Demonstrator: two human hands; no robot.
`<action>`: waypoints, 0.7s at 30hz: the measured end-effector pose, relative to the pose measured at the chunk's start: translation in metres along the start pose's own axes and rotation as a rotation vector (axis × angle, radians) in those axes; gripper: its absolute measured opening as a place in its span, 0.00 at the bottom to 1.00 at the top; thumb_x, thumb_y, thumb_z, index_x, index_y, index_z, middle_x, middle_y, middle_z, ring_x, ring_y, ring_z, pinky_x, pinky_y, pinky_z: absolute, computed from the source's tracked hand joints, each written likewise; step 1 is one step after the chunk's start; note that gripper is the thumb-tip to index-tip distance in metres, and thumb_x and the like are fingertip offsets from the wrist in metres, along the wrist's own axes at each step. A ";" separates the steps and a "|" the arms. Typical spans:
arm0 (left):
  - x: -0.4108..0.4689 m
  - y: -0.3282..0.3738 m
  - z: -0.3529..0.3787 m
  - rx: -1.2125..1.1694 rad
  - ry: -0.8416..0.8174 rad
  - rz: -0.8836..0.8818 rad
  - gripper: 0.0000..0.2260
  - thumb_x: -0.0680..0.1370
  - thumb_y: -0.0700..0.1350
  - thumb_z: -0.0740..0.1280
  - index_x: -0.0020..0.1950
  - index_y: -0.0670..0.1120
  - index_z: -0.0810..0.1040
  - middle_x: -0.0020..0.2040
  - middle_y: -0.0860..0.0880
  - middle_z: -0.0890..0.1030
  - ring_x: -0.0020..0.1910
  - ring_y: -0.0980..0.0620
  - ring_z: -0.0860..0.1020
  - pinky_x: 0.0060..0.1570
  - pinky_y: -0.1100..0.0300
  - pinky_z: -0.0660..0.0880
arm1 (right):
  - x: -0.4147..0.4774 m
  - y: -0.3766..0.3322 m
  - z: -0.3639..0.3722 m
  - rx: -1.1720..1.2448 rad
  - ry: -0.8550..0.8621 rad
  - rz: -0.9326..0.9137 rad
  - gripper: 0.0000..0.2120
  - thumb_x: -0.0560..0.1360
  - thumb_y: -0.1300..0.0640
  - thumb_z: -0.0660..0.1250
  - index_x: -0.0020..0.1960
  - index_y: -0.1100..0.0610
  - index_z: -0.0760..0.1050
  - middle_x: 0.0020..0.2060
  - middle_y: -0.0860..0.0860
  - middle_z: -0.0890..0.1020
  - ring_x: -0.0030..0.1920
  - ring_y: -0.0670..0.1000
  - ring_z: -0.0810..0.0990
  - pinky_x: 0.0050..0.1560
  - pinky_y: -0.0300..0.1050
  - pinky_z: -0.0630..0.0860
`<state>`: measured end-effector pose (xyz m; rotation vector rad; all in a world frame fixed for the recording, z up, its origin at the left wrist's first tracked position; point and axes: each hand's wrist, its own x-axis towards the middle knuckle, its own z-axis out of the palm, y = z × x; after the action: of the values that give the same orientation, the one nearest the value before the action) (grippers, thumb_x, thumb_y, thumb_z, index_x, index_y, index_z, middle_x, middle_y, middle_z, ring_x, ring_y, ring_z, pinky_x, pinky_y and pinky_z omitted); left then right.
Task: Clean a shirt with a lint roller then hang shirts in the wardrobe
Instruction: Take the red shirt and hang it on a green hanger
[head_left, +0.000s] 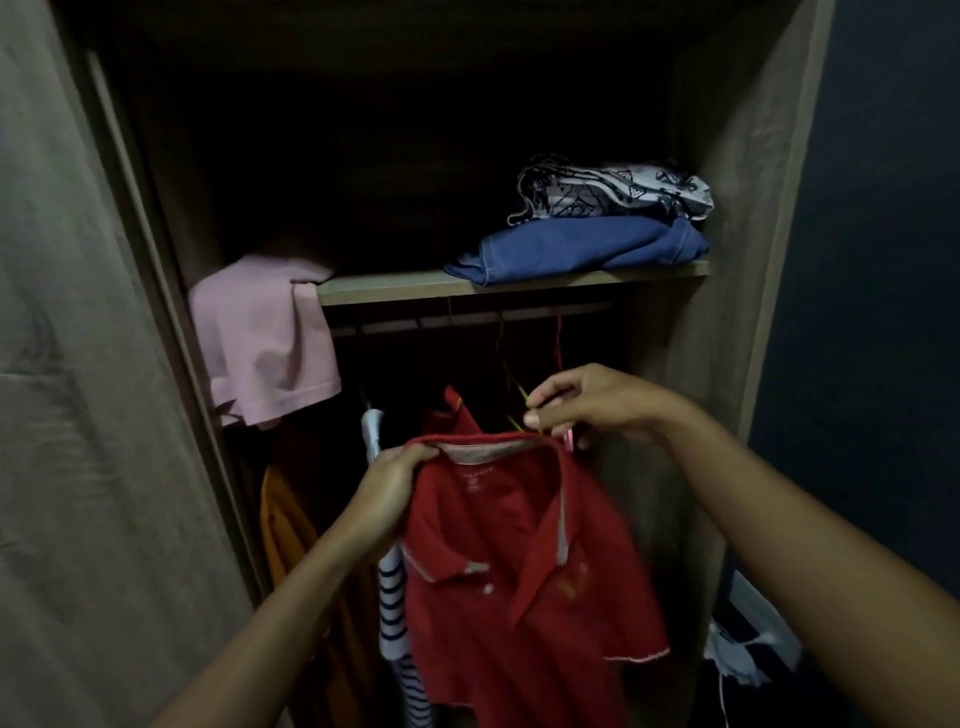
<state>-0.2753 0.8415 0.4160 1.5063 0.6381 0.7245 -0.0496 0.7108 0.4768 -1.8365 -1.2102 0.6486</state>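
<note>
At the wardrobe opening, the left hand (392, 486) grips the collar of a red shirt (519, 571). The right hand (587, 402) pinches a yellow-green hanger (521, 396) just above the collar. Beside the shirt hang a striped garment (392, 603) and an orange one (283, 525). Above, the shelf (395, 287) carries folded blue clothing (576, 247) and a draped pink cloth (265, 338).

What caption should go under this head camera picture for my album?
Left hand holds a red polo shirt by its collar while the right hand pinches a hanger inside the wardrobe.
</note>
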 end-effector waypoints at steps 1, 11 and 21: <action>0.002 0.003 0.005 -0.052 0.015 -0.005 0.14 0.79 0.38 0.63 0.38 0.44 0.86 0.36 0.43 0.85 0.35 0.48 0.83 0.42 0.58 0.78 | 0.009 0.005 0.001 0.032 0.061 0.000 0.17 0.68 0.46 0.79 0.51 0.56 0.83 0.39 0.50 0.82 0.37 0.46 0.78 0.30 0.38 0.72; 0.043 0.025 0.013 0.059 0.072 0.019 0.24 0.66 0.52 0.68 0.50 0.31 0.80 0.45 0.35 0.80 0.43 0.42 0.79 0.44 0.52 0.74 | 0.100 0.042 0.024 -0.274 0.554 0.042 0.10 0.73 0.48 0.74 0.47 0.52 0.78 0.46 0.52 0.82 0.39 0.50 0.80 0.42 0.39 0.73; 0.030 0.038 -0.007 0.220 0.131 0.121 0.19 0.72 0.50 0.64 0.42 0.33 0.81 0.37 0.41 0.76 0.39 0.47 0.72 0.41 0.54 0.66 | 0.138 0.041 0.038 -0.465 0.457 0.139 0.14 0.78 0.52 0.69 0.57 0.61 0.78 0.57 0.59 0.81 0.58 0.61 0.80 0.51 0.48 0.76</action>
<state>-0.2623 0.8665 0.4563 1.7215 0.7493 0.8729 -0.0035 0.8420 0.4248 -2.3059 -0.9796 -0.0043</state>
